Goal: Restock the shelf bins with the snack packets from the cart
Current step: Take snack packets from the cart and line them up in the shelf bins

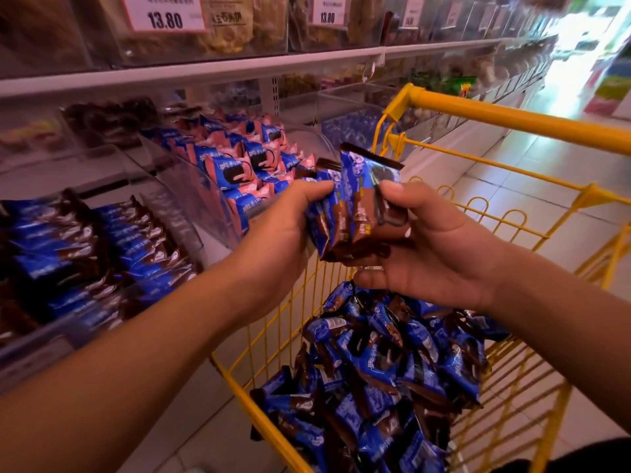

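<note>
A single wide-angle view from a camera worn on the person's head, looking forward and down. Both forearms reach in from the bottom corners, and the left hand point(286, 216) and right hand point(440, 244) meet close to the lens near the middle of the frame. Directly below and ahead sits a yellow cart point(512, 114), seen from above, its handle crossing the upper right. The view is angled slightly left, so the shelf bins point(191, 186) run along the left side at close range. The aisle floor point(532, 165) recedes toward the upper right, blurred with distance. Straight edges bow toward the frame's borders.
</note>
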Tool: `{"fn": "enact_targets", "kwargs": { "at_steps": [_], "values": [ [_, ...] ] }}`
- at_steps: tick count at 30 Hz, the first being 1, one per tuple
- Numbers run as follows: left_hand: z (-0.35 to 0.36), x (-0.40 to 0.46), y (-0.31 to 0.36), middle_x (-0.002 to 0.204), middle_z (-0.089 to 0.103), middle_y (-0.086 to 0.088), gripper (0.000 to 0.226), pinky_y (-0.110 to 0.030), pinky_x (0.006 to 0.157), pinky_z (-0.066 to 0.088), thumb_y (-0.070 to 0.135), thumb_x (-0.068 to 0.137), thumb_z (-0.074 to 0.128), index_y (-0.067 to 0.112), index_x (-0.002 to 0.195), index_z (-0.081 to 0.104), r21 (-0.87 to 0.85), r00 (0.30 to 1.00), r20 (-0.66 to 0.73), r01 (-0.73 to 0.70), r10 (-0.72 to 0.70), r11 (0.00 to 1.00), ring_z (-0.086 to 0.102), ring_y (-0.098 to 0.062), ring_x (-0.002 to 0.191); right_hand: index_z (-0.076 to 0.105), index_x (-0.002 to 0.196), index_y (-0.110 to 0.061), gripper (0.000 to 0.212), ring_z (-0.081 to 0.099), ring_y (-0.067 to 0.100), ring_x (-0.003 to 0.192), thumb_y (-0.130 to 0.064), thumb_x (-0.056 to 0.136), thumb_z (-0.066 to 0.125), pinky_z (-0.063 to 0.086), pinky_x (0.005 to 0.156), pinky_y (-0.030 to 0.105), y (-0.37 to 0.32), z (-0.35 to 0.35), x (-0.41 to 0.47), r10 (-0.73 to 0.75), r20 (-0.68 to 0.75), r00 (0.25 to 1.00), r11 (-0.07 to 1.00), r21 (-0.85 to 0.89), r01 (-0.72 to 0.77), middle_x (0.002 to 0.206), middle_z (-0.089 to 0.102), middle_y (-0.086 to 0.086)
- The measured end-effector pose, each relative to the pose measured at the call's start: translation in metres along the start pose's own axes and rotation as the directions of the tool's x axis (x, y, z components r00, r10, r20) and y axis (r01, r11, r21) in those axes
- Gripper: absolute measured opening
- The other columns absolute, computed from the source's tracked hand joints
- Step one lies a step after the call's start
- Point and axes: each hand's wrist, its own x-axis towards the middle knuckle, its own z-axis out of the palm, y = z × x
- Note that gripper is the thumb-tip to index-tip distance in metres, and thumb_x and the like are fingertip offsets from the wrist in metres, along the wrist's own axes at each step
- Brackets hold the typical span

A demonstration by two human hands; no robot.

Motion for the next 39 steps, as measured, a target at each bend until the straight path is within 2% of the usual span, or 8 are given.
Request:
{"fn": "enact_targets", "kwargs": {
  "at_steps": [3,7,11,16,19,26,33,39],
  "values": [
    [-0.001,0.002,-0.001,0.116,0.071,-0.007,0.051,-0.046,0.106,0.042,0.049,0.087,0.048,0.017,0.121,0.067,0.211,0.999,-0.046,-0.004,0.014,0.977,0.064,-0.025,0.114,0.070,0.109,-0.012,0.053,0.066,0.022,0.090,-0.039,0.065,0.084,0.054,0.070,0.033,0.000,-0.001,0.002,-0.053,-0.060,0.997,0.998,-0.043,0.051,0.099,0.072,0.009],
    [-0.019,-0.001,0.026,0.071,0.067,0.012,0.012,-0.022,0.064,0.051,0.027,0.094,0.059,0.021,0.095,0.069,0.345,0.945,-0.230,-0.144,0.232,0.927,0.060,-0.003,0.068,0.066,0.110,-0.002,0.044,0.069,0.020,0.081,-0.030,0.075,0.065,0.056,0.080,0.036,-0.001,0.002,0.008,-0.140,-0.203,0.969,0.944,-0.323,0.068,0.091,0.073,0.010],
    [-0.088,-0.019,0.071,0.068,0.067,0.007,0.006,-0.020,0.059,0.048,0.021,0.083,0.064,0.026,0.079,0.067,0.742,0.800,-0.206,-0.248,0.563,0.623,0.058,-0.005,0.062,0.070,0.092,-0.003,0.026,0.070,0.019,0.064,-0.017,0.071,0.062,0.061,0.061,0.036,-0.002,0.025,0.015,-0.222,-0.126,0.967,0.899,-0.409,0.153,0.074,0.073,0.009],
    [-0.213,-0.075,0.092,0.107,0.069,-0.015,0.030,-0.039,0.088,0.052,0.040,0.089,0.063,0.016,0.106,0.068,0.893,0.807,-0.425,0.447,0.410,0.046,0.063,-0.033,0.099,0.079,0.082,-0.019,0.017,0.072,0.016,0.067,-0.019,0.072,0.065,0.059,0.058,0.031,-0.018,0.096,0.074,-0.217,0.166,0.962,0.792,-0.546,0.273,0.076,0.075,0.004],
    [-0.245,-0.092,0.074,0.152,0.036,-0.023,0.069,-0.043,0.112,0.034,0.054,0.097,0.043,0.005,0.146,0.039,0.761,0.776,-0.630,0.625,0.032,-0.174,0.040,-0.039,0.136,0.073,0.090,-0.014,0.027,0.069,0.014,0.073,-0.031,0.070,0.080,0.058,0.061,0.033,-0.019,0.142,0.142,-0.158,0.280,0.947,0.413,-0.852,0.321,0.083,0.076,0.003],
    [-0.252,-0.091,0.062,0.163,-0.004,-0.020,0.079,-0.046,0.122,0.012,0.049,0.101,0.033,0.007,0.156,-0.004,0.741,0.736,-0.671,0.663,-0.092,-0.108,0.007,-0.038,0.150,0.068,0.103,-0.019,0.044,0.068,0.022,0.085,-0.041,0.069,0.085,0.054,0.077,0.036,0.019,0.196,0.238,0.353,0.246,0.903,-0.320,-0.875,0.364,0.093,0.074,0.005],
    [-0.240,-0.100,0.084,0.128,0.057,-0.012,0.035,-0.032,0.083,0.040,0.025,0.102,0.042,0.015,0.135,0.051,0.814,0.815,-0.579,0.576,-0.027,-0.077,0.054,-0.024,0.103,0.042,0.144,-0.031,0.095,0.046,0.004,0.117,-0.058,0.063,0.084,0.040,0.098,0.024,0.031,0.193,0.240,0.231,0.466,0.854,-0.347,-0.781,0.520,0.139,0.051,-0.008],
    [-0.239,-0.107,0.077,0.164,-0.018,0.001,0.076,-0.053,0.119,0.002,0.070,0.094,0.029,0.038,0.155,-0.002,0.798,0.779,-0.593,0.602,-0.205,-0.021,-0.008,-0.033,0.151,0.061,0.130,-0.021,0.082,0.056,0.010,0.110,-0.062,0.062,0.080,0.049,0.095,0.033,0.041,0.181,0.230,0.111,0.540,0.834,-0.315,-0.777,0.545,0.125,0.060,-0.004]
  ]
}}
